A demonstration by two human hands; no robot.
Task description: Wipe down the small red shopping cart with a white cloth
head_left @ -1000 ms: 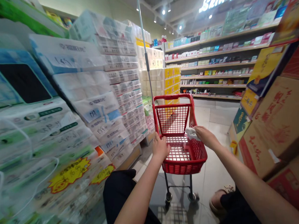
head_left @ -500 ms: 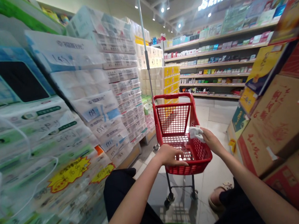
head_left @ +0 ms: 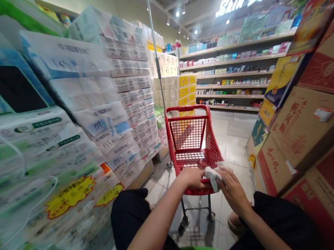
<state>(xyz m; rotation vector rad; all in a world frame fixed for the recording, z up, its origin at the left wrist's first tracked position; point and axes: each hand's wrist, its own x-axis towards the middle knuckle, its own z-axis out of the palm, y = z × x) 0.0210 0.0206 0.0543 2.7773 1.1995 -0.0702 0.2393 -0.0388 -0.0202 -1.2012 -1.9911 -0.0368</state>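
— White cloth (head_left: 212,175), bunched on the near rim of the red shopping cart (head_left: 214,152), low in the middle of the view.
— Held by which hand?
— Right hand (head_left: 233,187), fingers bent over the wad, gripping it and pressing it onto the rim. Left hand (head_left: 194,178) just beside, curled shut around the same rim, touching the cloth's edge.
— So 2 hands on 1 rim. Progress?
— Hard to judge. Cloth on the near edge only, well apart from the far rim, the mesh walls and the basket floor. No visible dirt or wet streaks to tell wiped from unwiped. Probably most of the cart left to cover.
— Surroundings?
— Stacked tissue packs (head_left: 131,104) close on the left, cardboard boxes (head_left: 297,132) on the right, stocked shelves (head_left: 229,76) well beyond the cart.
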